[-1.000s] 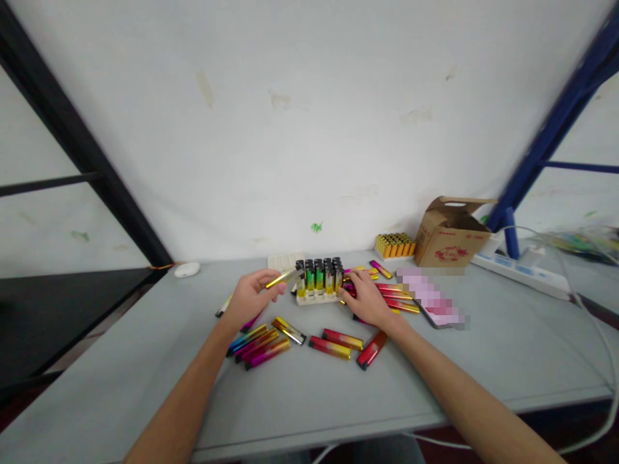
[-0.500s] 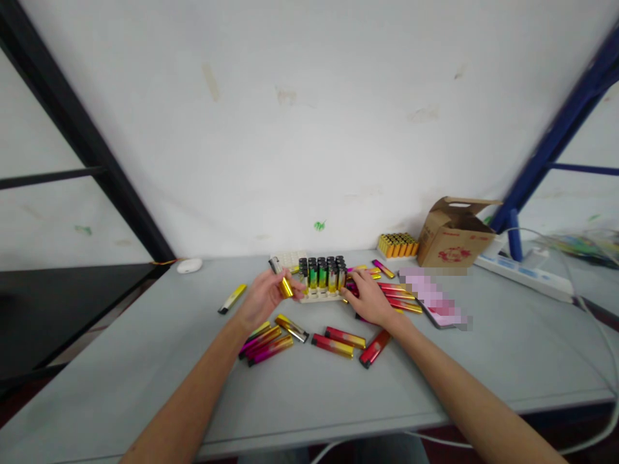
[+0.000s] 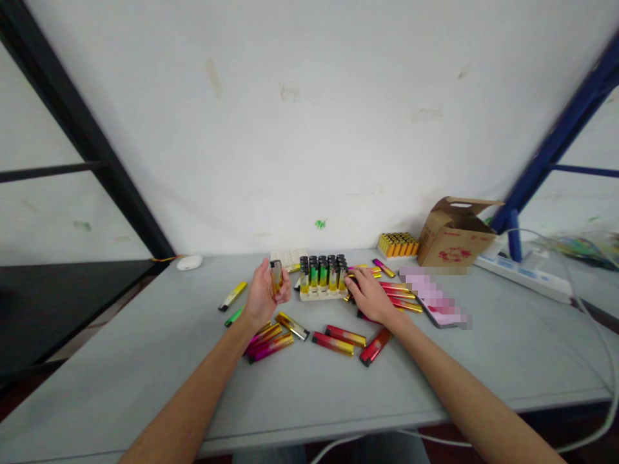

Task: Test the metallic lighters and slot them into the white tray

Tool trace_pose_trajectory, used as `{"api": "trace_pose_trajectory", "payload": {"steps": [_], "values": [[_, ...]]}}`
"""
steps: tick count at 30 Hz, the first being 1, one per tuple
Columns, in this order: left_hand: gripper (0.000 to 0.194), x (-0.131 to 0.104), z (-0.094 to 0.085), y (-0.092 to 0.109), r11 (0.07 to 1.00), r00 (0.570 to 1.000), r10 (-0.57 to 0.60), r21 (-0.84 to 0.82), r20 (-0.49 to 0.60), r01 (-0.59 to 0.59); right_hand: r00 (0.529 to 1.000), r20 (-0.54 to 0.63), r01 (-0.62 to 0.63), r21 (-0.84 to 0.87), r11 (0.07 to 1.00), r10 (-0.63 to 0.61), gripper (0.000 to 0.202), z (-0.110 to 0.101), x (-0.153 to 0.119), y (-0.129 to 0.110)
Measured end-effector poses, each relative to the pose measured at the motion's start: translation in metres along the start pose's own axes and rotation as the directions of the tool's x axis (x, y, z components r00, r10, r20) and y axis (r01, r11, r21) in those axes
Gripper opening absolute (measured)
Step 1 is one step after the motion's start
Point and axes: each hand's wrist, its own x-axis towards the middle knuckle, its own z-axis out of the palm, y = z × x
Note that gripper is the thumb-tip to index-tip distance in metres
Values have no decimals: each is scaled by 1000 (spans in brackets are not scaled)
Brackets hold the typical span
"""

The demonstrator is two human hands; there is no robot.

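My left hand (image 3: 264,293) is closed around a gold lighter (image 3: 276,276) with a silvery upper part, held upright just left of a white holed tray (image 3: 323,296). Rows of lighters (image 3: 322,274) stand in that tray, black tops up, with green, yellow and silvery bodies. At the tray's right end, my right hand (image 3: 370,295) has its bent fingertips against the edge and the end lighters; part of the grip is hidden. Under and beyond this hand lie red and gold lighters (image 3: 399,296). Purple-gold lighters (image 3: 271,348) and red ones (image 3: 333,343) lie loose in front.
A second white holed tray (image 3: 289,258) sits behind by the wall. Further right are a block of orange-yellow lighters (image 3: 398,245), an open cardboard box (image 3: 452,238), a phone with a pink screen (image 3: 435,299) and a power strip (image 3: 525,277). A white case (image 3: 189,263) lies left.
My left hand has turned the lighter from tilted to upright and drawn slightly left, away from the tray. A green lighter now shows beside the left wrist. My right hand has barely moved.
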Motion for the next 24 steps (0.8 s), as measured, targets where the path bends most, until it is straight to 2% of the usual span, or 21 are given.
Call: {"api": "trace_pose_trajectory", "payload": {"steps": [3,7,10,15,24], "values": [[49,1,1,-3,999,999,-33,28,28,33,1000,4,-5,-4,1000,5,31,-1,1,-1],[46,-1,7,-8,1000,993,-17,14,114,15,1000,30,-8,-32,999,9,33,-1,0,-2],[46,-2,9,-12,999,990,-31,23,135,28,999,35,-7,-48,999,8,33,-2,0,-3],[51,2,3,-17,995,991,-76,68,108,69,999,41,-2,-63,998,4,34,-3,0,-5],[41,7,-1,-17,987,1000,-15,160,16,12,998,61,-16,-83,996,21,34,-3,0,-5]]}}
